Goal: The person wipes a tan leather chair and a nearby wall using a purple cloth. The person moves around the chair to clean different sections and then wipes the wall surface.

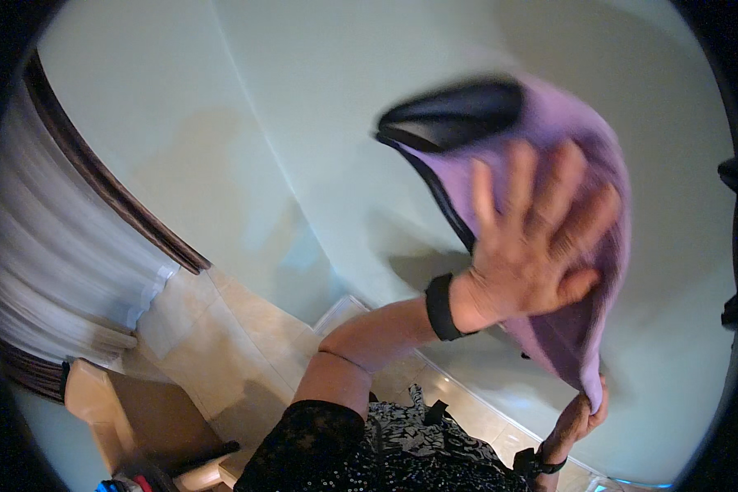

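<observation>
A lilac cloth piece (581, 117) with black trim hangs raised before me, bowed and partly blurred; it looks like a garment. A black-edged opening (455, 114) shows at its upper left end. My left hand (519, 252) has its fingers spread in front of the cloth, with its back towards me. Whether the palm presses on the fabric, I cannot tell. Lower down on the right, my right hand (581, 415) pinches the bottom corner of the cloth. Dark bands circle both wrists.
Pale walls meet in a corner behind the cloth. To the left hang white curtains (67, 246) with a dark brown border (117, 190). A wooden chair (89, 393) with a brown seat stands on the tiled floor (246, 344) at lower left. Dark objects (730, 246) line the right rim.
</observation>
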A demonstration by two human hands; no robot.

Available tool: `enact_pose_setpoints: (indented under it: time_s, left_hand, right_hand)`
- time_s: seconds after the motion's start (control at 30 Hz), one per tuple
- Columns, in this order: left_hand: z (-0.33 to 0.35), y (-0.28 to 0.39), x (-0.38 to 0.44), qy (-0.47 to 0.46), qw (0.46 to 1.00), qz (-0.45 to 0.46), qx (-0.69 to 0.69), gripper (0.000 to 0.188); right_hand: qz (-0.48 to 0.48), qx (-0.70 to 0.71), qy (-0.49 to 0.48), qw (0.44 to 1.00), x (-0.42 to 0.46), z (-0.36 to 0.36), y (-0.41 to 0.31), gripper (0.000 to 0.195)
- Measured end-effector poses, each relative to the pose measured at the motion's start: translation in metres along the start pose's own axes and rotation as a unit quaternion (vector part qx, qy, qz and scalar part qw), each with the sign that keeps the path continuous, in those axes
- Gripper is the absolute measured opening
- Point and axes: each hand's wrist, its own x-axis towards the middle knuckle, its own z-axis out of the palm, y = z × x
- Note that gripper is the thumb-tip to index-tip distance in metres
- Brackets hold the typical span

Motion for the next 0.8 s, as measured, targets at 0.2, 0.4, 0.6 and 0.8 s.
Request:
enact_pose_setpoints:
  time_s: [0.2,0.4,0.6,0.8]
  left_hand:
    - [0.031,0.067,-0.051,-0.166,0.926,0.16,-0.298,0.028]
    - [0.021,0.041,-0.031,-0.225,0.886,0.155,-0.375,0.026]
    - [-0.014,0.05,-0.011,-0.244,0.954,0.027,-0.174,0.036]
    - [-0.039,-0.029,0.029,-0.102,0.993,0.052,0.026,0.086]
  right_hand:
    - [0.123,0.013,-0.036,0.992,0.003,-0.067,0.021,0.02]
    - [0.119,0.036,-0.071,0.99,0.004,-0.015,-0.011,0.017]
    - [0.12,0.114,-0.116,0.979,-0.008,-0.023,-0.01,0.017]
    - [0.115,0.146,-0.184,0.965,-0.01,0.038,-0.012,0.018]
